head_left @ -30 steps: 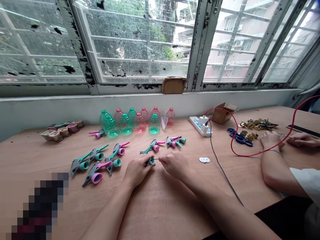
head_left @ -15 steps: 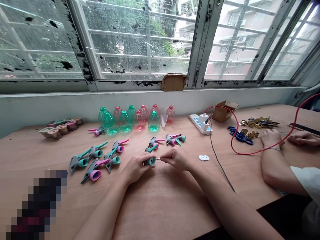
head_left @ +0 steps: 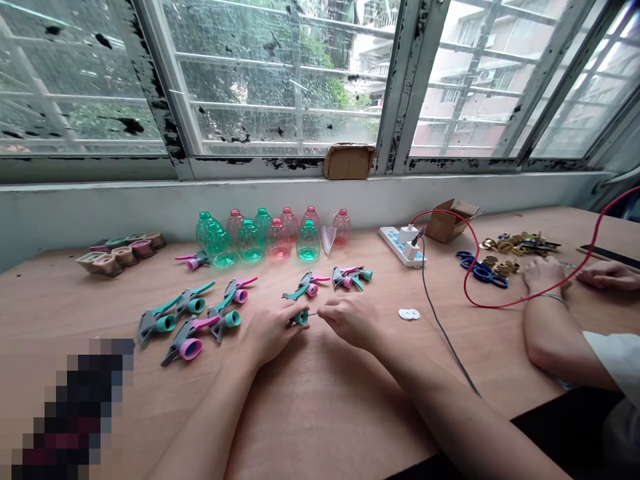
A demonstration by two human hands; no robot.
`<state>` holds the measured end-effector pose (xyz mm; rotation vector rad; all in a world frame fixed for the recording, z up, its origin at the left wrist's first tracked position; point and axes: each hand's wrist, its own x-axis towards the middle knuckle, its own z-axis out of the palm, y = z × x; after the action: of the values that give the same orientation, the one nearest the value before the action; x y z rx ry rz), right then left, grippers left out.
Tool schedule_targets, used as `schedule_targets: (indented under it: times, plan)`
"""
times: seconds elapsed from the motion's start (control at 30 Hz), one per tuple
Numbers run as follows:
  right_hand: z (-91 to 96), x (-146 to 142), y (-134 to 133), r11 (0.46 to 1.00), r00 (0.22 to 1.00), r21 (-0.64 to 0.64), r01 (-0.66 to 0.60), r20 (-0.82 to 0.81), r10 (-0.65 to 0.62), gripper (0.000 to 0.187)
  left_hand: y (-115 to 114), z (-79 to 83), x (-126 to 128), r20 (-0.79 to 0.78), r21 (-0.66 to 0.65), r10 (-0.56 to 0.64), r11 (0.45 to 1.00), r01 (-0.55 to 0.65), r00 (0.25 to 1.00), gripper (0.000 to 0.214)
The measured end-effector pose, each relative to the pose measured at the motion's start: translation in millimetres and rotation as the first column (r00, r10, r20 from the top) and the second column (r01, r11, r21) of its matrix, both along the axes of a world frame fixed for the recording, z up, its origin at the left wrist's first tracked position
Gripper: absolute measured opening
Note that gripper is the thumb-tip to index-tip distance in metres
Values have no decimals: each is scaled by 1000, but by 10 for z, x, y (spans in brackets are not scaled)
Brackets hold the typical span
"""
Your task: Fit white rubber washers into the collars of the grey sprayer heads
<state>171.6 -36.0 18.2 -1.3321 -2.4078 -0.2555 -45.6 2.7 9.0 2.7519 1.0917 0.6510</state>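
Teal plastic forms the collar of a small spray head [head_left: 301, 317] held at the fingertips of the left hand [head_left: 273, 331], which is curled shut around it, hiding most of the grey body. The collar's round end faces the right hand [head_left: 350, 322], whose fingers are drawn together and seem to pinch a thin metal pin [head_left: 313, 314] just beside it. The pin lies level, its long axis running across the person's front from hand to hand. Beyond them, on the smooth wooden table [head_left: 325, 407], lie more spray heads [head_left: 189, 340] in grey, teal and pink plastic. Clear green and pink plastic bottles [head_left: 250, 241] stand farther off, while a co-worker's hand [head_left: 544, 275] rests near a heap of brass fittings [head_left: 520, 244].
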Motion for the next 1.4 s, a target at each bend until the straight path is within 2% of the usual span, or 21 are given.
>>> schedule_targets:
  times: [0.07, 0.17, 0.27, 0.43, 0.6, 0.7, 0.83, 0.97, 1.1, 1.17, 1.2, 1.23, 1.27, 1.3, 1.33, 1.37, 1.4]
  plan:
    - [4, 14, -14, 996, 996, -25, -87, 8, 87, 32, -11, 28, -29, -66, 13, -86, 996, 87, 994, 27]
    - [-53, 58, 8, 982, 976, -87, -170, -155, 155, 28, -25, 64, -53, -111, 4, -166, 986, 167, 980, 28]
    - [-140, 73, 46, 963, 927, -162, -215, -345, 149, 26, -17, 64, -58, -77, 20, -163, 986, 165, 984, 28]
    - [-199, 34, 65, 935, 862, -225, -274, -488, 135, 25, -14, 25, -62, 25, -9, -129, 992, 130, 991, 28]
    - [-183, 14, 39, 953, 825, -148, -266, -546, 145, 26, -65, 65, -27, 164, -91, -90, 990, 106, 982, 28]
    - [-182, 13, 36, 971, 847, -81, -227, -507, 156, 26, -62, 69, -5, 197, -120, -65, 989, 90, 978, 29]
    - [-228, 15, 85, 984, 897, -58, -169, -422, 129, 27, -30, 24, 17, 176, -119, 6, 993, 15, 984, 31]
    - [-293, 3, 150, 984, 899, -77, -163, -423, 116, 23, 4, -31, 19, 107, -100, 99, 991, -88, 989, 35]
    - [-243, 58, 209, 985, 835, -56, -161, -540, 106, 21, 61, -37, -26, 21, 20, 299, 954, -299, 954, 38]
    - [-152, 145, 252, 993, 768, -37, -109, -638, 60, 23, 40, 11, -4, 20, 112, 379, 919, -379, 925, 46]
    - [-93, 202, 275, 997, 718, -32, -74, -695, 31, 25, -3, 49, 39, 33, 147, 377, 914, -378, 926, 48]
    - [-29, 264, 297, 999, 661, -34, -39, -750, 1, 27, -74, 92, 108, 50, 169, 342, 923, -345, 939, 49]
    - [37, 328, 315, 999, 599, -34, -3, -801, -26, 29, -172, 137, 203, 51, 170, 242, 954, -247, 969, 43]
    - [104, 389, 328, 999, 546, -31, 29, -837, -42, 30, -293, 175, 321, 46, 140, 80, 986, -86, 996, 34]
    - [166, 446, 333, 998, 504, -21, 55, -863, -46, 30, -429, 202, 452, 18, 84, -135, 988, 133, 991, 29]
    - [223, 496, 333, 997, 470, -6, 76, -882, -41, 29, -566, 212, 590, -25, 17, -373, 928, 373, 928, 29]
    - [270, 538, 327, 996, 444, 13, 90, -896, -29, 29, -694, 202, 724, -72, -50, -551, 835, 548, 832, 33]
